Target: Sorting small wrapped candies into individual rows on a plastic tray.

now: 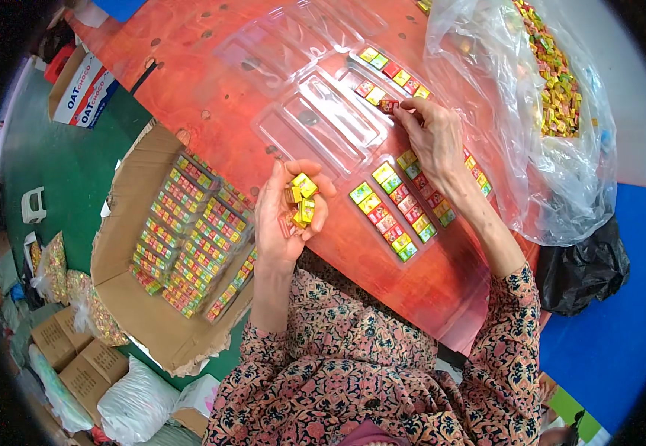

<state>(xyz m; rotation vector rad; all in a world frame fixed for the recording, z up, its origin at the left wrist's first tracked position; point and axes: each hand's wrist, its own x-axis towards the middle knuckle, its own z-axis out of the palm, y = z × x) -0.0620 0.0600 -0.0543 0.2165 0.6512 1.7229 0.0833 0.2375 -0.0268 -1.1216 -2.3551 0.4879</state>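
Note:
My left hand (269, 227) is cupped around several small wrapped candies (304, 199), mostly yellow with some red low in the palm. It hangs over the near edge of the red table (211, 82). My right hand (438, 141) pinches a small red candy (388, 106) at a row in a clear plastic tray (338, 123). That row has a few red and yellow pieces at its far end. A fuller row (393, 67) lies beyond it. Nearer me, filled trays (384, 221) hold yellow, red and green pieces; my right forearm partly covers one.
A large clear bag (479, 52) of loose candies (561, 97) lies at the right. Left of the table, an open cardboard box (122, 245) holds stacked filled trays (196, 238). A black bag (587, 271) sits at the right; brown cartons (92, 372) stand at lower left.

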